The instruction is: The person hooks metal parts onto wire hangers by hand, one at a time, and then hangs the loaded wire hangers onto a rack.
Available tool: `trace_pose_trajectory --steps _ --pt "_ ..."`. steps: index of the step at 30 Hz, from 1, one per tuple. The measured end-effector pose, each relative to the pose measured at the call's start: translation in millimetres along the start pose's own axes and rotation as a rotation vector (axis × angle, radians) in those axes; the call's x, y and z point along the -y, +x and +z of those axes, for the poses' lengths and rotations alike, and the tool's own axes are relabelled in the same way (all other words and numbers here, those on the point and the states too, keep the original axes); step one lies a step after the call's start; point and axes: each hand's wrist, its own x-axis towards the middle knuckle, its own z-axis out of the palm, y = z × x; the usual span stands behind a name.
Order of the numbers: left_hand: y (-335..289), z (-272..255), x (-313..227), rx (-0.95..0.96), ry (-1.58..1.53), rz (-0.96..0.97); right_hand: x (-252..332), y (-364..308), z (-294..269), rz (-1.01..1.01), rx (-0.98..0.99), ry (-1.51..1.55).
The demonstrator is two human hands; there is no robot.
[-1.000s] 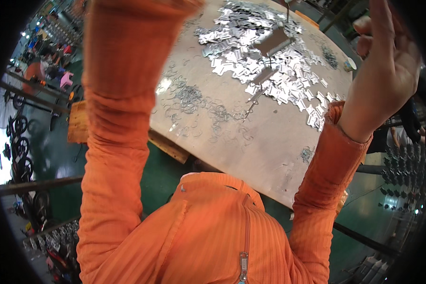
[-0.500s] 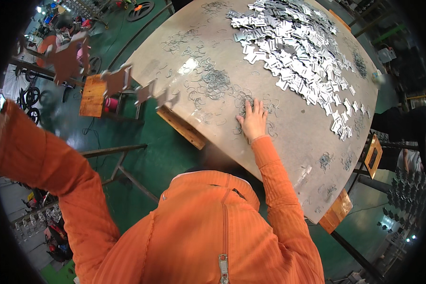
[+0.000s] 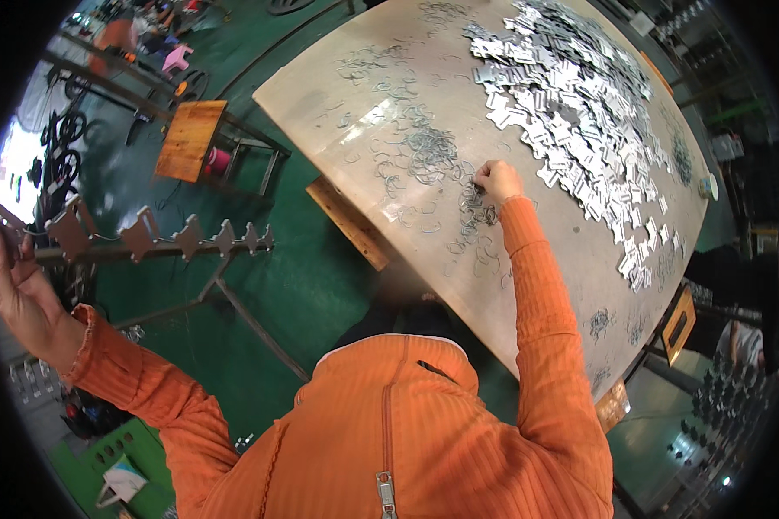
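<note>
Now right hand [image 3: 500, 182] curled at wire clips [image 3: 472, 210]; earlier splayed flat.

Your pale tabletop, strewn with small metal parts.
In front of you, the table [image 3: 593, 270] bears a broad heap of silvery plates [image 3: 571, 112], loose curved wires [image 3: 428, 149] scattered left of it, and small wire clusters [image 3: 601, 323] toward the near right corner.

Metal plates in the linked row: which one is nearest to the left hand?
The end plate at the picture's far left, beside the left hand's fingertips; the other plates lie farther right.
</note>
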Motion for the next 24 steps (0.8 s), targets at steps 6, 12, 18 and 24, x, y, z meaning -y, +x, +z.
trace_pose_trajectory --steps 6,12,18,24 --pt "-68.9 1.3 -18.9 -0.157 0.036 -0.083 -15.7 15.8 2.4 -0.252 -0.042 -0.137" --pt "-148.0 5.4 -54.3 -0.287 0.222 -0.076 2.7 2.4 -42.7 -0.407 0.035 -0.055" --pt "-228.8 99.0 -82.6 -0.387 0.323 -0.177 147.5 -76.9 -97.8 -0.641 0.324 0.624" --pt "-302.1 98.6 -128.1 -0.439 0.202 -0.199 312.0 -290.1 -120.5 -0.964 0.97 1.056"
